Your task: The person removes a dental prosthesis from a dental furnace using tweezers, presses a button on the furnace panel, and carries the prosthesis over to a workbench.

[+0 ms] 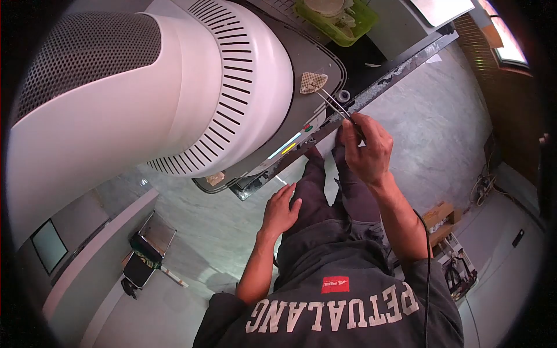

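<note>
My right hand [371, 149] is closed around metal tweezers [333, 104]. Their tips meet a small beige checkered piece [311, 81] on the dark grey surface [318, 58] of a machine. A small round item [344, 96] lies beside the tweezers. My left hand [282, 210] hangs over my lap with its fingers extended, holding nothing. Near the front edge of the machine are a lit display strip [284, 146] and small red and green marks.
A large white vented housing [238, 87] covers much of the upper left. At the top stands a green basket [348, 32] with pale items. Another beige piece [215, 178] sits at the surface's lower corner. Cardboard boxes [441, 217] and a chair [145, 255] are on the floor.
</note>
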`<state>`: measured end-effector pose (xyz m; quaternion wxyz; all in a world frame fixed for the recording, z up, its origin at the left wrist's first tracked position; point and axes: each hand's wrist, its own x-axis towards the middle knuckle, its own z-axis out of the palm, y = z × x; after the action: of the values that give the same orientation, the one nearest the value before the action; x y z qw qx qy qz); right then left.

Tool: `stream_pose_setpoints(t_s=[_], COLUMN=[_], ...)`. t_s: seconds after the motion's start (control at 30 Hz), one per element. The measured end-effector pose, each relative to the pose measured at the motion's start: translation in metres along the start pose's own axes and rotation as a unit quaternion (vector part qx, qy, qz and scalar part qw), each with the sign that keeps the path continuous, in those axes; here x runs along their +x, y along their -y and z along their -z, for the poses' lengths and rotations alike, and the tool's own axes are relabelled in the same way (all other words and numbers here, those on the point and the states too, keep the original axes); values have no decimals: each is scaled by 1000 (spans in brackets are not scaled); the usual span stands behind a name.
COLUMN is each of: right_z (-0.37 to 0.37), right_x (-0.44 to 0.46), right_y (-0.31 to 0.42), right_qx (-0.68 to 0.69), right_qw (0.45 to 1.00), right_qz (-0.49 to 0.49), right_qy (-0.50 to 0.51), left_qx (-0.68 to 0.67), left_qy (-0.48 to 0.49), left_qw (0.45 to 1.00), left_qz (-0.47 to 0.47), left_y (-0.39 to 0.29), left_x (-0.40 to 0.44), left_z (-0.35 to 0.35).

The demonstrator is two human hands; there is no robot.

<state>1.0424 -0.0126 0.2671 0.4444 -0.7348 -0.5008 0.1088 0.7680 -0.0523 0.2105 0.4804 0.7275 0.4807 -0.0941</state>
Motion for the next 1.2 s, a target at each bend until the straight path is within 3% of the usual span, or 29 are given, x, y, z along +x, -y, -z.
stream_pose_setpoints(t_s=[0.47,0.77,1.2], right_z=[-2,-4,-7], right_x=[1,0,-1], right_y=[3,2,0], right_qx=[70,195,249], right_qw=[995,957,937], right_qz=[-70,-213,-242], right_qy=[16,30,34], left_qx=[-2,-2,1], left_qy=[-1,1,-4], left_qw=[1000,1000,1000], left_qz=[3,4,2], left_y=[3,6,7], left_x=[0,2,3], left_z=[-1,-1,1])
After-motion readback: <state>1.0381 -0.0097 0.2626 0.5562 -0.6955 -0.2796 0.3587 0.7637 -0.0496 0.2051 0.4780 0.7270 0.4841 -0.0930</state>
